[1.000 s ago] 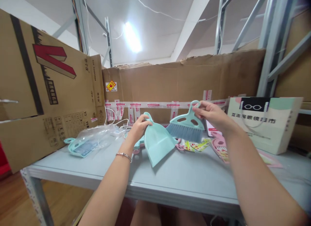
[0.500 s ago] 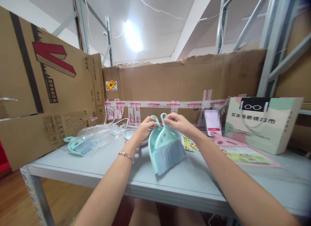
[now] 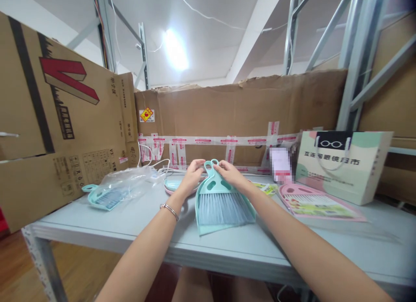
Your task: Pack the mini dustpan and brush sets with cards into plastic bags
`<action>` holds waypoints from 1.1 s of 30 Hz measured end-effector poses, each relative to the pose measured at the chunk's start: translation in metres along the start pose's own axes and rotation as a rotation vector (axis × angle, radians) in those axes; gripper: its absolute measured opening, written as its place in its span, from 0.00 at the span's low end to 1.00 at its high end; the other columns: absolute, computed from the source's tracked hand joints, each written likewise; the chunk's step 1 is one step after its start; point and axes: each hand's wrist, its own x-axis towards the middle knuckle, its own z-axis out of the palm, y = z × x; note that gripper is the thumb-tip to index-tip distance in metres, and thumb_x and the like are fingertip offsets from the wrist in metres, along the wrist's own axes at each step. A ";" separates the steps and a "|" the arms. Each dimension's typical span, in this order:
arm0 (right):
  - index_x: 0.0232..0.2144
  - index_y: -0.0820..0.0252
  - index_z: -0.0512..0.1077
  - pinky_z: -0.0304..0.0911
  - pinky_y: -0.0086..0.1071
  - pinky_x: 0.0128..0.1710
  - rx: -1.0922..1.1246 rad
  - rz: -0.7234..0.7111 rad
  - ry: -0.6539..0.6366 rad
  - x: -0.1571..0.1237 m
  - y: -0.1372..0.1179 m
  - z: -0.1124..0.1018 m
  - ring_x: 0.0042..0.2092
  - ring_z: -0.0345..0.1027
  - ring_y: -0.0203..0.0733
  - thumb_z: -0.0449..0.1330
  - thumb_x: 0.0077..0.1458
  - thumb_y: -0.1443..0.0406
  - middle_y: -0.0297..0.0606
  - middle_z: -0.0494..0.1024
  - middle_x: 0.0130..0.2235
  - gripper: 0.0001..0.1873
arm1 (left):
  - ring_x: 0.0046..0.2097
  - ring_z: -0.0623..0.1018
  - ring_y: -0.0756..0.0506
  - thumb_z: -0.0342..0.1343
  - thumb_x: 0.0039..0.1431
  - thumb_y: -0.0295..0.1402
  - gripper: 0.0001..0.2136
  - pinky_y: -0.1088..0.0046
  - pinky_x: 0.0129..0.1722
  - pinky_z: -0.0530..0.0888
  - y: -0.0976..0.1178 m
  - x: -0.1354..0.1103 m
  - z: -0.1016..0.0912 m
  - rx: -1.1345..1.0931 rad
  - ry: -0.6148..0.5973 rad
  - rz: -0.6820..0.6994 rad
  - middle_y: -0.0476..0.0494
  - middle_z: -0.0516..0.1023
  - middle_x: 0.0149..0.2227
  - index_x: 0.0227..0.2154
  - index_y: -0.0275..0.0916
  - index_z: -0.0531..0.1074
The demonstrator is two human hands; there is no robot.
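Note:
A small mint-green brush (image 3: 224, 202) lies nested inside a matching mint dustpan (image 3: 208, 227), both flat on the grey table (image 3: 136, 232). My left hand (image 3: 191, 178) pinches the left side of their paired handles. On the right side of the handles, my right hand (image 3: 229, 174) grips the brush's looped end. Both hands have their fingers closed on the set.
Another mint brush set in a clear plastic bag (image 3: 113, 191) lies at the left. A pink set in its bag (image 3: 312, 202) lies at the right, before a paper carrier bag (image 3: 344, 163). Cardboard walls (image 3: 234, 111) enclose the table's back and left. White cables (image 3: 156, 167) lie behind.
My right hand brought the brush from the air into the dustpan. The pair then tipped down from standing on edge to lying flat on the table.

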 end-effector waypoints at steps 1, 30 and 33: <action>0.22 0.58 0.58 0.48 0.25 0.21 -0.016 -0.004 0.029 0.001 0.002 0.000 0.22 0.51 0.30 0.56 0.45 0.51 0.25 0.60 0.19 0.18 | 0.40 0.75 0.48 0.56 0.53 0.34 0.12 0.71 0.38 0.72 -0.001 -0.001 0.000 -0.023 0.011 -0.053 0.39 0.71 0.47 0.40 0.38 0.66; 0.25 0.63 0.76 0.59 0.28 0.25 0.120 0.188 -0.251 -0.011 -0.002 -0.014 0.26 0.65 0.35 0.68 0.38 0.58 0.36 0.76 0.25 0.14 | 0.21 0.65 0.54 0.63 0.39 0.40 0.14 0.78 0.21 0.59 0.006 -0.013 -0.002 0.211 -0.174 -0.258 0.50 0.70 0.19 0.22 0.32 0.73; 0.22 0.64 0.76 0.58 0.28 0.24 0.089 0.213 -0.168 -0.012 -0.001 -0.014 0.24 0.62 0.34 0.70 0.34 0.59 0.35 0.74 0.22 0.14 | 0.22 0.67 0.53 0.62 0.40 0.40 0.14 0.77 0.21 0.61 0.004 -0.012 -0.002 0.240 -0.168 -0.256 0.49 0.70 0.19 0.23 0.32 0.73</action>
